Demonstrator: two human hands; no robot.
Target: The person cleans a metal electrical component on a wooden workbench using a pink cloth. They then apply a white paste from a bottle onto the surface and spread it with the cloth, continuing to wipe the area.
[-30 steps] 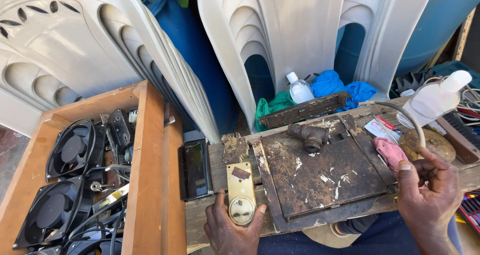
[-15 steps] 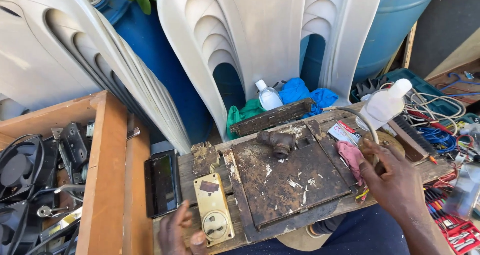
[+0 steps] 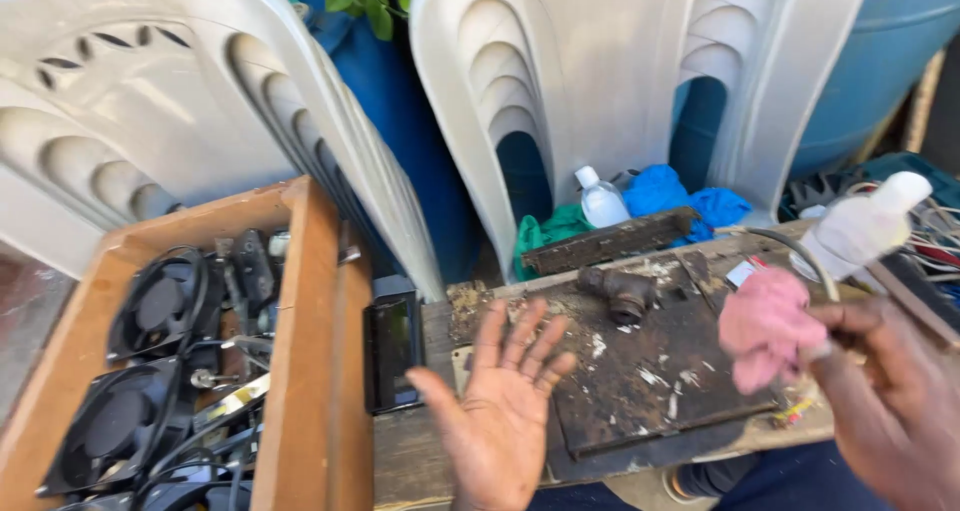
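Left hand free, right hand on the pink cloth

My left hand (image 3: 500, 411) hovers with fingers spread, empty; my right hand (image 3: 890, 411) pinches a pink cloth (image 3: 765, 326) at 3 o'clock over the rusty plate (image 3: 650, 391). Judging loosely, it could snag the pipe fitting (image 3: 620, 291).

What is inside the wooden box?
The wooden box holds black round fans, tangled wires and small metal parts. Whatever lies underneath them is covered.

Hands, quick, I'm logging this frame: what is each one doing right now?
Left hand: open, palm up, fingers spread, holding nothing.
Right hand: closed around a thin tool wrapped in a pink cloth.
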